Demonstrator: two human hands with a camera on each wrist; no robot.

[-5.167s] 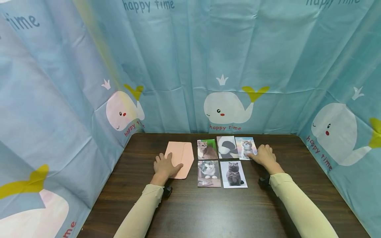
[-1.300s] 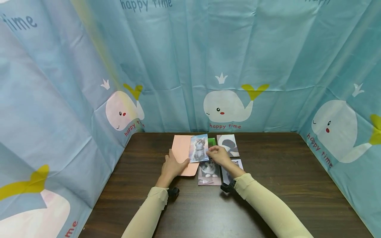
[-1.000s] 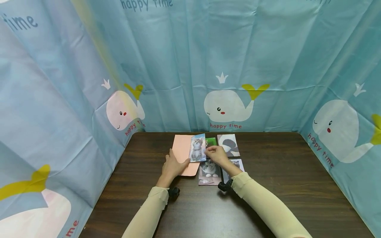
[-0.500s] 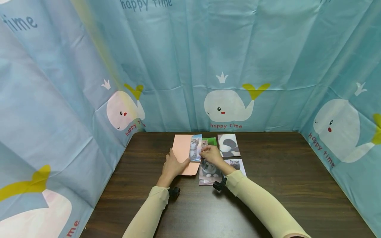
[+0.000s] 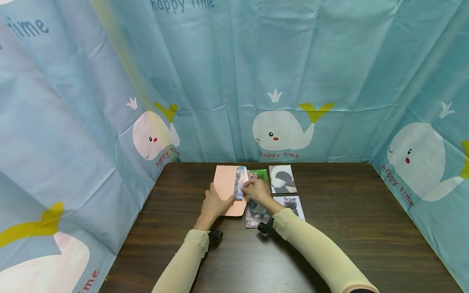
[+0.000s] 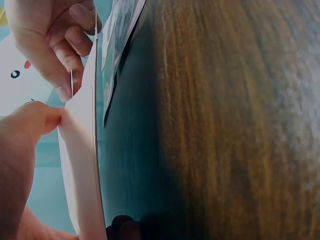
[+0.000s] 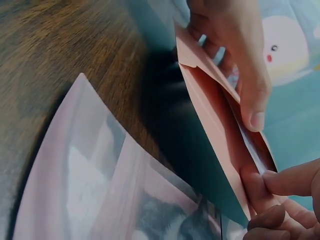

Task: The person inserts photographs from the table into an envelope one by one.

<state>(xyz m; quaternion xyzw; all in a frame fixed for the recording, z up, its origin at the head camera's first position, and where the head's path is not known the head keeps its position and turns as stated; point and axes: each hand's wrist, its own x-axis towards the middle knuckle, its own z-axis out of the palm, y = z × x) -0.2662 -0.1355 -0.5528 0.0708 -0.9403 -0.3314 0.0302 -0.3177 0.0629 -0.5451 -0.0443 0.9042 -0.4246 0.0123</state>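
Observation:
The pink paper envelope point(image 5: 224, 178) is held up off the tabletop by my left hand point(image 5: 214, 205), whose thumb lies over its front face. In the right wrist view the envelope's mouth point(image 7: 212, 107) gapes on the right-hand side. A kitten photo card point(image 5: 238, 182) sits partly inside that mouth, and only a narrow strip of it shows in the head view. My right hand point(image 5: 258, 192) pinches the card's outer edge between thumb and forefinger, right at the opening. The rest of the card is hidden within the envelope.
Several other cat photos lie on the dark wooden table point(image 5: 348, 236): a green-backed one point(image 5: 261, 174) and a grey-and-white one point(image 5: 256, 221) under my right hand, a black-and-white one point(image 5: 282, 179) and a grey cat point(image 5: 293, 203) further right. A whale-print curtain point(image 5: 205, 81) encloses the table.
My right hand has brought the kitten card from the far right of the photos to the envelope and moved it leftward into the mouth. My left hand has lifted the envelope slightly rightward.

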